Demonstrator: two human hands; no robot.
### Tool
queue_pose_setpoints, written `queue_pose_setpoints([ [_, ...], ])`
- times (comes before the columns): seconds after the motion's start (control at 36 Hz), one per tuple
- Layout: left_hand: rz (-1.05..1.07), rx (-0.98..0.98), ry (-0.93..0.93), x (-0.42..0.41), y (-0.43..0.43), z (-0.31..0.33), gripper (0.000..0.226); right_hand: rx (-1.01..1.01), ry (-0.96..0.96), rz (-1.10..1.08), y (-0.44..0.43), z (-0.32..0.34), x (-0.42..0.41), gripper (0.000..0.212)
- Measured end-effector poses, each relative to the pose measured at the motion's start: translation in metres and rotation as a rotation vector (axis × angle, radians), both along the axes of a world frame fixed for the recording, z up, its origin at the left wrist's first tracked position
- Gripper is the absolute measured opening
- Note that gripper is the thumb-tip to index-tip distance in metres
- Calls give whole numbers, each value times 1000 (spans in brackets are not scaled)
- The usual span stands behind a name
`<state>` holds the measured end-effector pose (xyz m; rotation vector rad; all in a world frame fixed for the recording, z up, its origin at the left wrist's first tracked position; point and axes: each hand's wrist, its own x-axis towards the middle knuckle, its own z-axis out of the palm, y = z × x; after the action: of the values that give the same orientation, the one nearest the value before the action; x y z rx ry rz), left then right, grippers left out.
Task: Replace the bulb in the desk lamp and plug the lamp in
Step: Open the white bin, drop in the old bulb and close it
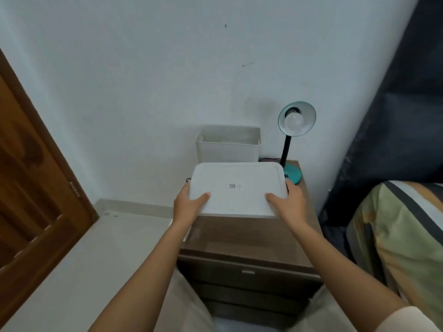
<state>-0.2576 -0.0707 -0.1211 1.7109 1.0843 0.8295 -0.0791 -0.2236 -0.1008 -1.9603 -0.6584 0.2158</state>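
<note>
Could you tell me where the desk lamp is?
Head view: the desk lamp stands at the nightstand's back right corner, right of the white bin.

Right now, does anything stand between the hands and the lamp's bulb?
Nothing visible blocks the bulb; it sits exposed in the lamp shade. But the left hand and right hand both grip the white lid.

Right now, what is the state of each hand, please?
Left hand: grips the left edge of the white lid, thumb on top.
Right hand: grips the lid's right edge, thumb on top.
</note>
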Motion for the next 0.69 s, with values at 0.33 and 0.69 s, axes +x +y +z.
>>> queue_pose_setpoints([
  [0.33, -46, -183, 149, -24, -44, -74, 71, -188, 92, -14, -55, -63, -31, 56],
  [0.69, -92, -74, 289, -4, -46, -96, 59, -340, 137, -35, -49, -101, -10, 53],
])
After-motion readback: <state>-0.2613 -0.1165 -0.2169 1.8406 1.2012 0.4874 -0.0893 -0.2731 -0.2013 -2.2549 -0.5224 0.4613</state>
